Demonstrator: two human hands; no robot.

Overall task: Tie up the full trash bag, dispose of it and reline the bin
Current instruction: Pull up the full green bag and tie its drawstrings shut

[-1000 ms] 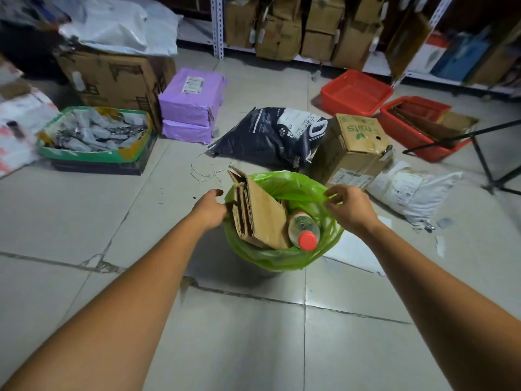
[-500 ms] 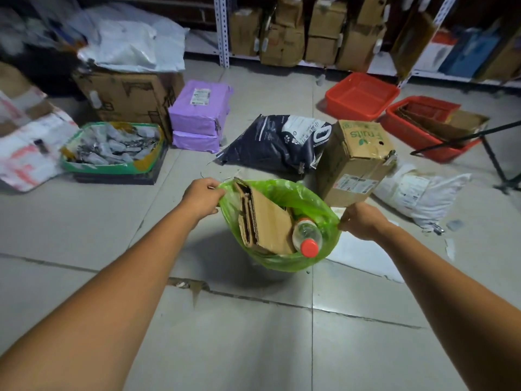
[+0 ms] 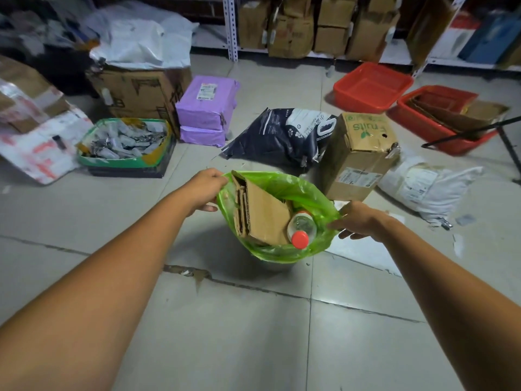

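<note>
Gripping opposite rim edges of the translucent green plastic trash bag (image 3: 282, 190) at frame centre, left hand (image 3: 204, 190) and right hand (image 3: 356, 220) both pinched on film. Lifting the liner free of the bin; next, probably gathering the edges over the folded brown cardboard (image 3: 260, 213) for knotting.

- Crowding the far side of the green bag (image 3: 307, 190): black pouch (image 3: 282, 136) and fruit box (image 3: 358, 156), the box possibly touching.
- Leaving bare floor tiles (image 3: 225, 334) open on the near side.
- Blocking the bag mouth: folded cardboard (image 3: 262, 213) and bottle (image 3: 300, 230).
</note>
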